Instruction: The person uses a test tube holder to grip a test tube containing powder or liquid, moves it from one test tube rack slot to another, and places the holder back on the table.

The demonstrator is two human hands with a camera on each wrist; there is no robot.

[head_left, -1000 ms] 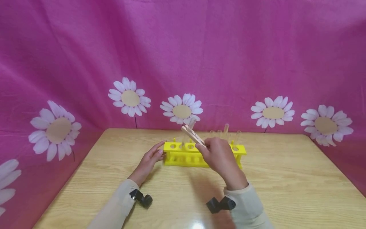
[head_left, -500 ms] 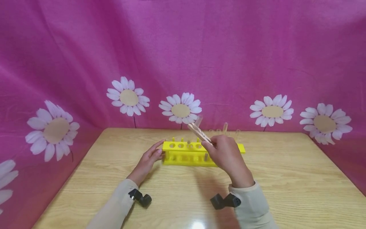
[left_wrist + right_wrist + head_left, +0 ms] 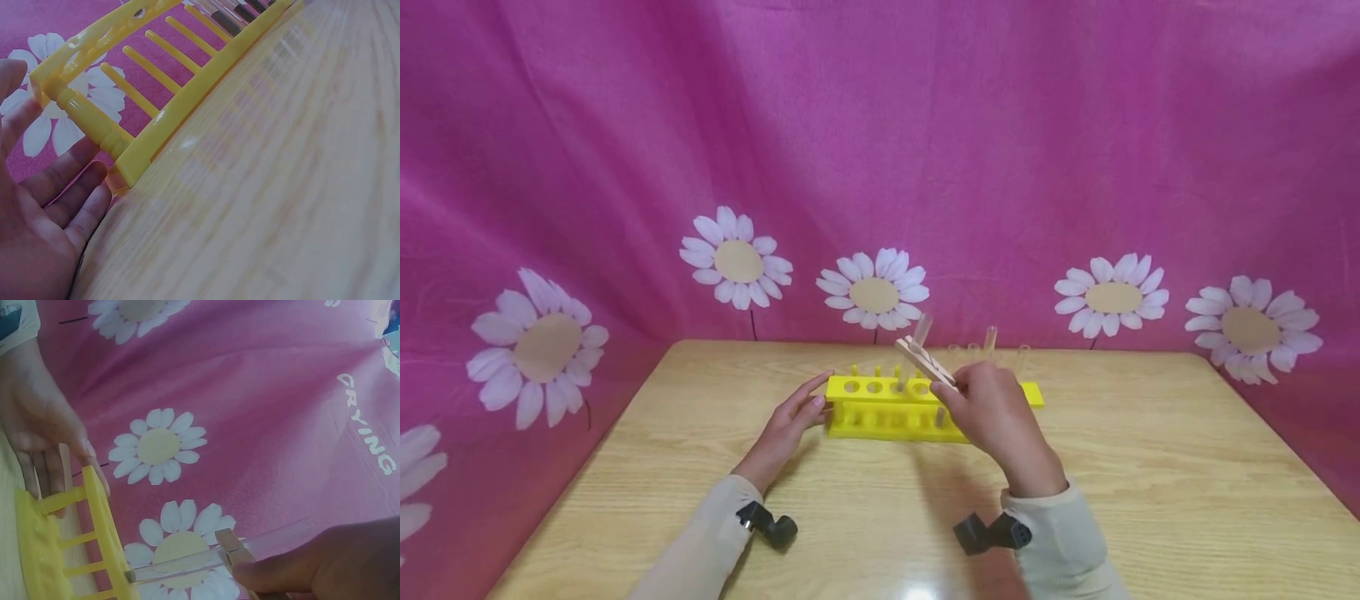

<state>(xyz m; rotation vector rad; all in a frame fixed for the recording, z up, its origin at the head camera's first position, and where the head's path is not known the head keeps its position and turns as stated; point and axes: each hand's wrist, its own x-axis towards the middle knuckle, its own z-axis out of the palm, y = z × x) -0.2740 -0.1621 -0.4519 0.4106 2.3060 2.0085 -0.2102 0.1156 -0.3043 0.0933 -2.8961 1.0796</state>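
Right hand (image 3: 1000, 412) is pinching a wooden test-tube clamp (image 3: 927, 362), fingers narrow; clamp is gripping a clear test tube (image 3: 922, 330), tilted above the yellow rack (image 3: 842, 397) on the worktop (image 3: 1150, 467). Left hand (image 3: 782, 429) is touching the rack's end, fingers spread. Right wrist cam is showing the tube's tip by the top plate; can't tell if it's entering a hole. Left wrist cam is revealing dark-bottomed tubes (image 3: 226, 24), mostly hidden in head view.

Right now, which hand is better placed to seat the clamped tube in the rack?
Likely the right hand: it grips the wooden spring clamp holding the test tube, whose lower end is at the yellow test tube rack. The left hand touches the rack's left end.
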